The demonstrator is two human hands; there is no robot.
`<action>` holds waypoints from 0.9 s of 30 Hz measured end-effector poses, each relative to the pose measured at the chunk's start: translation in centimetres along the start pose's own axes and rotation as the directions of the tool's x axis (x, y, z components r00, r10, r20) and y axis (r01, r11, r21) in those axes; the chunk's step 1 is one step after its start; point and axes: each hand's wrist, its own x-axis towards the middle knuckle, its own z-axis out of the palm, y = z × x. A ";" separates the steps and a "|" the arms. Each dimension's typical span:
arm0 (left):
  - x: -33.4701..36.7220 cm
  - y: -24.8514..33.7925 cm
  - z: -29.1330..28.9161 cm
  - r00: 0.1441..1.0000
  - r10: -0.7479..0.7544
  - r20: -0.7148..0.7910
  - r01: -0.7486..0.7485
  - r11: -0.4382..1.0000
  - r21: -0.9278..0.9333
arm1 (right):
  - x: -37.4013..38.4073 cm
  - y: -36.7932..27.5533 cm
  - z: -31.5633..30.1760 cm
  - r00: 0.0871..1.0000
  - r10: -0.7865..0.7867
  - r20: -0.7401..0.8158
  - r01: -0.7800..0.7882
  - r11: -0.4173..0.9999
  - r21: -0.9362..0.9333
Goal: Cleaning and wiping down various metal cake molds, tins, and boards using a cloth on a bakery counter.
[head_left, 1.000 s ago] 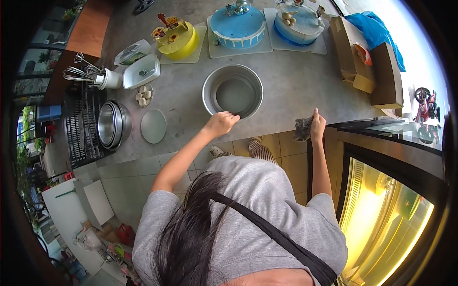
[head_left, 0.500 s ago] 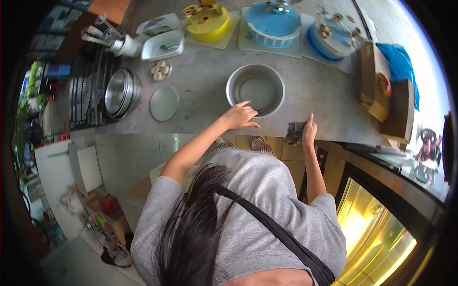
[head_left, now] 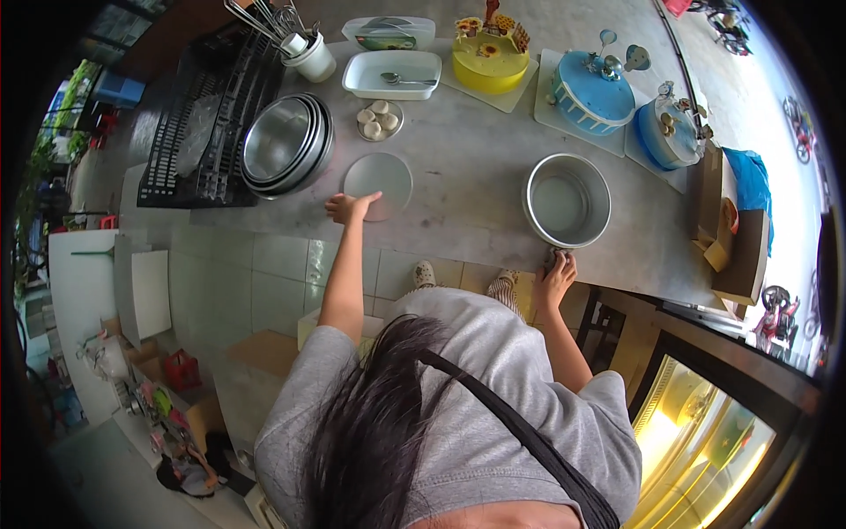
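Observation:
At the near left edge of a flat round disc (head_left: 379, 181), my left hand (head_left: 349, 207) reaches with its thumb over the disc and its fingers apart. Whether the fingertips press on the disc, I cannot tell. By the table's front edge, my right hand (head_left: 555, 280) is closed on a dark grey cloth (head_left: 559, 257), mostly covered by the fingers. Just beyond that hand stands a round metal cake pan (head_left: 568, 201), upright with nothing visible inside. Several pale round pieces (head_left: 379, 120) lie on a small dish beyond the disc.
Nested metal pans (head_left: 286, 145) and a black plastic crate (head_left: 198, 132) stand left. Behind are a utensil cup (head_left: 310, 60), a white tub (head_left: 391, 76) with a spoon, a yellow cake (head_left: 490, 69) and two blue cakes (head_left: 594, 92). Cardboard boxes (head_left: 738, 251) sit right.
My left hand has left the pan's rim and moved left to the disc. My right hand has come close to the pan with the cloth. The view has shifted left.

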 end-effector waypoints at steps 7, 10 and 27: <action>0.4 2.1 -1.1 0.986 0.139 0.096 -0.136 0.990 -0.040 | 2.2 -11.5 4.2 0.867 -0.039 0.496 -0.328 0.705 0.629; 3.3 -0.5 0.5 0.949 0.304 0.089 -0.282 0.939 -0.196 | 4.2 -17.6 8.8 0.776 -0.101 0.622 -0.541 0.400 0.740; -13.5 4.5 -13.1 0.635 0.752 -0.179 -0.250 -0.019 -0.968 | 10.2 -30.0 -6.2 0.761 -0.564 -0.319 0.639 0.572 0.514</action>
